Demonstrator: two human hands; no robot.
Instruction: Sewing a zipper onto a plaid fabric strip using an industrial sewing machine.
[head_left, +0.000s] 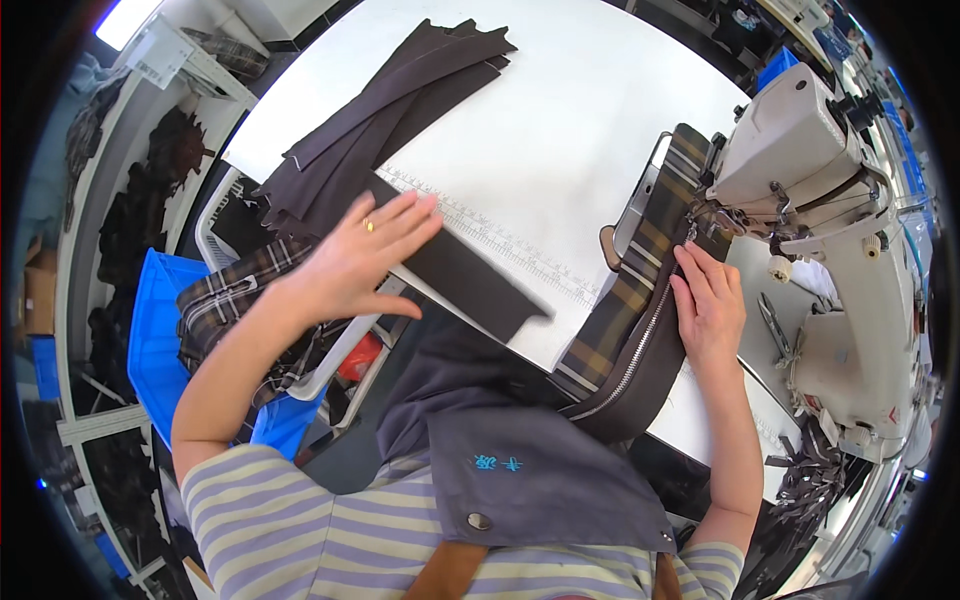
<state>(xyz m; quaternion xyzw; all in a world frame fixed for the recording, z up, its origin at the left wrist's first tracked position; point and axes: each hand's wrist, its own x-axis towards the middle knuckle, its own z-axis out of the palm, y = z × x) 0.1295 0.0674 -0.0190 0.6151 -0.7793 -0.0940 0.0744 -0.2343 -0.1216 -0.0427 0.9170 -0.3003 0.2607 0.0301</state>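
My left hand (370, 250), fingers spread, is on or just over a blurred dark strip (480, 290) lying along a printed ruler scale (520, 258) on the white worktop. My right hand (710, 305) has its fingers together, gripping a brown band with a metal zipper (637, 360) beside the sewing machine needle area (700, 215). Plaid fabric (615, 325) runs alongside that band under the machine head (785, 140). A fanned pile of dark brown strips (390, 85) lies at the upper left of the worktop.
A blue bin (150, 330) and bundled plaid cloth (225, 310) sit left of the worktop (600, 70). Shelving (100, 425) with dark material stands farther left. Scissors or snips (775, 330) and a heap of dark scraps (805, 470) are on the right, by the machine body.
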